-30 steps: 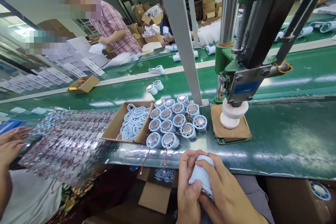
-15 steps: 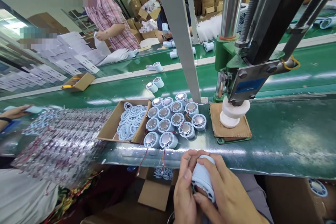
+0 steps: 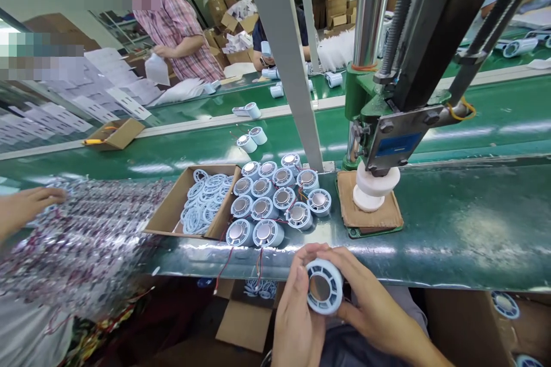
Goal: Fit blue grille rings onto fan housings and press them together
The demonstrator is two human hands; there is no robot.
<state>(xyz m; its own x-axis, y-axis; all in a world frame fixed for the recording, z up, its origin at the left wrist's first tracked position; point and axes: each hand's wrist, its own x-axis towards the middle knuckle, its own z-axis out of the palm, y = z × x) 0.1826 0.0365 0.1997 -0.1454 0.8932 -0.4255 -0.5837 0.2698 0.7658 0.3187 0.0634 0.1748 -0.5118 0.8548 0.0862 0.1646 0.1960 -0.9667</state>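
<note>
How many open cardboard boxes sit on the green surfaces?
2: box of rings beside clustered fan housings; small box far left beyond the belt. Others may be hidden.

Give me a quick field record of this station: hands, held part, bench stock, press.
left hand: grips the round fan housing on its left side
right hand: grips the same housing from the right
housing: open ringed face towards camera
bench stock: cluster of motor housings with red wires; cardboard box of pale rings
press: white pad on brown mat
</note>
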